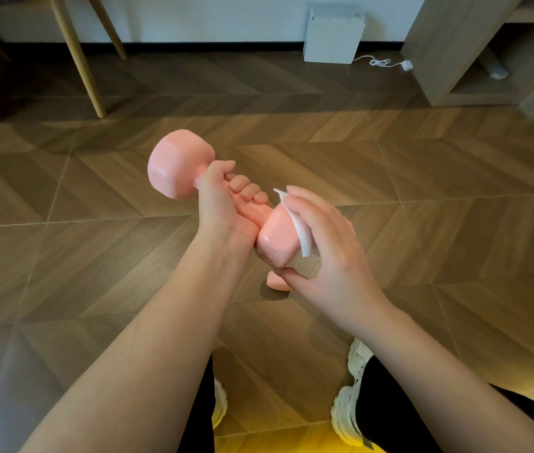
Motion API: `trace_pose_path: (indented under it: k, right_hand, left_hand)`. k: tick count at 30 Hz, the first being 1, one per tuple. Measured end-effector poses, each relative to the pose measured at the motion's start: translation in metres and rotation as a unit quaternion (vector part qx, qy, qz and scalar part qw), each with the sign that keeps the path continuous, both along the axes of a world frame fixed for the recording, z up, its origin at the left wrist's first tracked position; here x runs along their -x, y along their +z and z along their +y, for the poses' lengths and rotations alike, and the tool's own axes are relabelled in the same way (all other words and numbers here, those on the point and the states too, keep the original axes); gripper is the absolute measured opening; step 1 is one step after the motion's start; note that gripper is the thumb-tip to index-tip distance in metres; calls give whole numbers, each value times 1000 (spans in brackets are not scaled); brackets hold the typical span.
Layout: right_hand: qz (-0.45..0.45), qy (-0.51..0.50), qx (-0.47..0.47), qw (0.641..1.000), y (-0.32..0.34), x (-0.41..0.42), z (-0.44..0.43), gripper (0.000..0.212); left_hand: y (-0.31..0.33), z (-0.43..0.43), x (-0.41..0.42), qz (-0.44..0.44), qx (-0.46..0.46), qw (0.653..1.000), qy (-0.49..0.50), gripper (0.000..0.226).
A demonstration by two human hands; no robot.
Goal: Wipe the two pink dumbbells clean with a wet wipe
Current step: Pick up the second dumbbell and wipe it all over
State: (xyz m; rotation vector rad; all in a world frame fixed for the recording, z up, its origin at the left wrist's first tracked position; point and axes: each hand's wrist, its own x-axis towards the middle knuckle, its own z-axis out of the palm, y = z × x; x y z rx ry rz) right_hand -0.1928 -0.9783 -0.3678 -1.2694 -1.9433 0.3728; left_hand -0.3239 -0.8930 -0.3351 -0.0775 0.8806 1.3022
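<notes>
1. Clenching left hand fingers round handle of pink dumbbell, held off floor to expose all faces.
2. Pressing wet wipe onto its near head with curled right hand fingers.
3. Leaving second dumbbell on floor just below, mostly hidden.

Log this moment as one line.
left hand: grips dumbbell handle | right hand: presses wet wipe on near head | second dumbbell: on floor, mostly hidden
</notes>
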Motion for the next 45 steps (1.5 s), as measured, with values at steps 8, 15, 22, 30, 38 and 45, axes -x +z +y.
trace_pose_path:
  k: [8, 15, 22, 30, 38, 45]
  right_hand:
    - [147, -34, 138, 979, 6, -7, 3, 90]
    - [-116, -14, -44, 992, 3, -9, 3, 91]
    - [-35, 13, 44, 998, 12, -1, -6, 83]
    - [74, -12, 81, 994, 16, -5, -4, 85]
    - [128, 12, 165, 978, 13, -9, 0, 88]
    - [4, 2, 31, 999, 5, -6, 0, 81]
  left_hand:
    - [7, -4, -3, -18, -18, 1000, -3, 27]
    - [4, -6, -6, 6, 91, 995, -28, 27]
    - [0, -1, 0, 9, 14, 1000, -15, 37]
    - [3, 0, 1, -21, 19, 999, -15, 38]
    - [4, -2, 0, 3, 8, 1000, -21, 34]
    - [5, -5, 0, 60, 52, 994, -75, 17]
